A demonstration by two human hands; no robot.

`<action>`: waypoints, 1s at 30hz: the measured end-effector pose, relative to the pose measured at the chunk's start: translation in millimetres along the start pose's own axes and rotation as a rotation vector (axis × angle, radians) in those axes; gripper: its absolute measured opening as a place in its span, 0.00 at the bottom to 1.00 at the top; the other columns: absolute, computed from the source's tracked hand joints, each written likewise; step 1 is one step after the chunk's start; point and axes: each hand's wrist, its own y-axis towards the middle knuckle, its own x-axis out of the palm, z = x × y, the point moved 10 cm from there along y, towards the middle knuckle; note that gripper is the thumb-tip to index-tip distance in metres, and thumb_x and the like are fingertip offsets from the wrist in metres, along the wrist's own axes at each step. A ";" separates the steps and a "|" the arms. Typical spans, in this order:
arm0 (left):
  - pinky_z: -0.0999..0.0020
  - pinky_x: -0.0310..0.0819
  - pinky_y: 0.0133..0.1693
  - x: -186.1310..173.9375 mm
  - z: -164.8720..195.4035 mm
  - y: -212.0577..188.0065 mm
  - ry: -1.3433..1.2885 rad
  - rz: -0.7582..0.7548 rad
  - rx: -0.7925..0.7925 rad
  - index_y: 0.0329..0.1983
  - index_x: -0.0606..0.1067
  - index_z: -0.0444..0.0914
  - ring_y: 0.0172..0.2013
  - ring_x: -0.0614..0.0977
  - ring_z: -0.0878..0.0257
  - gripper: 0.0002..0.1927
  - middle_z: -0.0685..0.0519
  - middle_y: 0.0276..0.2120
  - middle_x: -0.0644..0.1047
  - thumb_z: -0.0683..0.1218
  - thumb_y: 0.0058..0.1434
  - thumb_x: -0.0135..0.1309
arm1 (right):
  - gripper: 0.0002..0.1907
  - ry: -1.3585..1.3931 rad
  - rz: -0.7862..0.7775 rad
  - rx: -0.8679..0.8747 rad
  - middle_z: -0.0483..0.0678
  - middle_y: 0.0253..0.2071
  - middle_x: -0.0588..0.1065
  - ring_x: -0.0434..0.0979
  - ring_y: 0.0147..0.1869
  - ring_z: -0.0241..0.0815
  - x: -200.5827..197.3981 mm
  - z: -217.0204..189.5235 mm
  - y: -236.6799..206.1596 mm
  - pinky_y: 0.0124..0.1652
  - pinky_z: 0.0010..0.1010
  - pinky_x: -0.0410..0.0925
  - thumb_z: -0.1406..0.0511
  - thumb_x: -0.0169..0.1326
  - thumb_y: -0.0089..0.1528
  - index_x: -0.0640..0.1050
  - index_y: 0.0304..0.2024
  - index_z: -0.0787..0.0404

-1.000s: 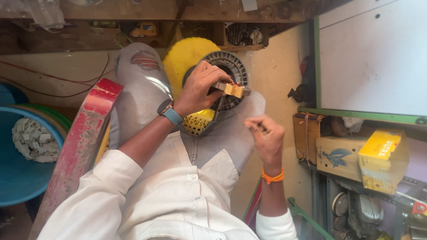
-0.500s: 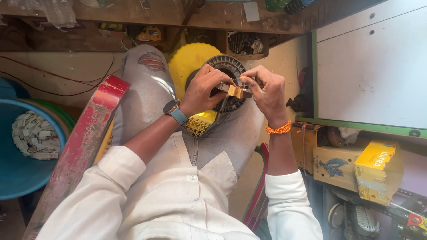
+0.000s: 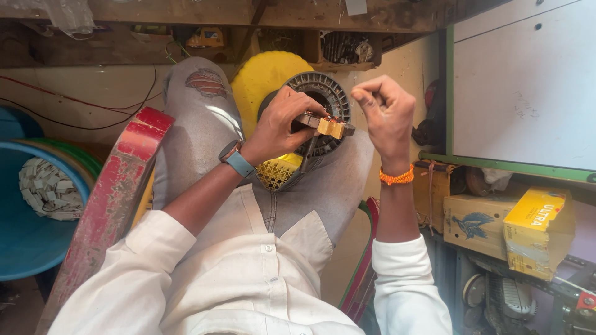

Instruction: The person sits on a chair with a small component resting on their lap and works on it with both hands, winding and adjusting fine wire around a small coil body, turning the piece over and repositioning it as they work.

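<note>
Left hand (image 3: 282, 127) grips yellow block (image 3: 330, 128) at grey ring (image 3: 332, 93) | right hand (image 3: 385, 111) fisted, empty | yellow box (image 3: 537, 232) lower right

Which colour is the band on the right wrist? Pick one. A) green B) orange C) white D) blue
B: an orange thread band circles the wrist below the right hand, which is raised in a loose fist beside the grey round motor part; the blue strap sits on the other wrist.
</note>
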 end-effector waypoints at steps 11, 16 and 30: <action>0.61 0.68 0.57 4.5 -23.8 14.8 -0.242 -0.299 -0.127 0.54 0.79 0.40 0.52 0.75 0.56 0.13 0.51 0.48 0.79 0.43 0.67 0.63 | 0.08 -0.255 -0.150 -0.187 0.46 0.28 0.74 0.70 0.29 0.32 43.3 33.1 46.0 0.31 0.30 0.64 0.66 0.63 0.68 0.79 0.38 0.66; 0.71 0.81 0.46 28.7 -55.9 33.5 -0.600 -0.240 -0.507 0.65 0.65 0.41 0.50 0.84 0.65 0.27 0.51 0.53 0.79 0.45 0.65 0.59 | 0.06 -0.302 -0.149 -0.255 0.48 0.29 0.76 0.72 0.31 0.34 49.6 30.4 44.7 0.32 0.30 0.65 0.68 0.62 0.67 0.79 0.39 0.65; 0.69 0.75 0.57 16.1 -33.6 39.7 -0.819 -0.507 -0.209 0.73 0.57 0.40 0.50 0.81 0.68 0.33 0.52 0.43 0.79 0.38 0.69 0.58 | 0.07 -0.283 0.048 -0.101 0.43 0.25 0.75 0.65 0.24 0.28 19.9 -59.5 -53.5 0.25 0.25 0.57 0.66 0.67 0.62 0.81 0.36 0.64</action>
